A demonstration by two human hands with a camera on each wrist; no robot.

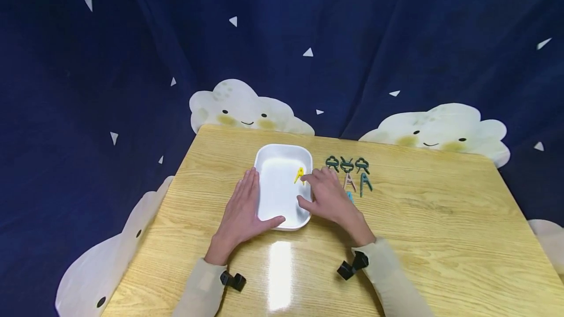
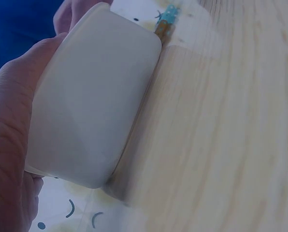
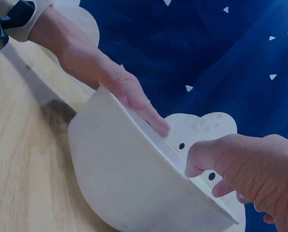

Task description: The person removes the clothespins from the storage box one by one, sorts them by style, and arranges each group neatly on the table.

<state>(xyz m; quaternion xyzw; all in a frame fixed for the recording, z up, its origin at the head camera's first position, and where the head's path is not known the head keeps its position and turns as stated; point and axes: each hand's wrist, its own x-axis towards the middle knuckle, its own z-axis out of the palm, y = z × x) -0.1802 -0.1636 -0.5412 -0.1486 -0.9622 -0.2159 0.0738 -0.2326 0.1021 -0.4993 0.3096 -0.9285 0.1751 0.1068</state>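
Note:
A white rectangular tray [image 1: 278,194] stands on the wooden table. Inside it, near the right wall, lies a yellow clothespin [image 1: 300,174]. My left hand [image 1: 241,209] lies with straight fingers along the tray's left side, its thumb reaching over the near rim. Above the right rim, my right hand [image 1: 328,194] reaches inward, index fingertip beside the yellow clothespin and thumb spread apart from it. In the right wrist view nothing shows between that thumb and fingers [image 3: 214,154]. The tray's wall hides the clothespin in both wrist views.
Right of the tray lie several dark green clips [image 1: 346,166], a pink clothespin [image 1: 349,182], a green clothespin [image 1: 365,184] and a blue one [image 1: 350,196], partly behind my right hand. A dark blue curtain [image 1: 282,38] with clouds hangs behind the table [image 1: 432,219].

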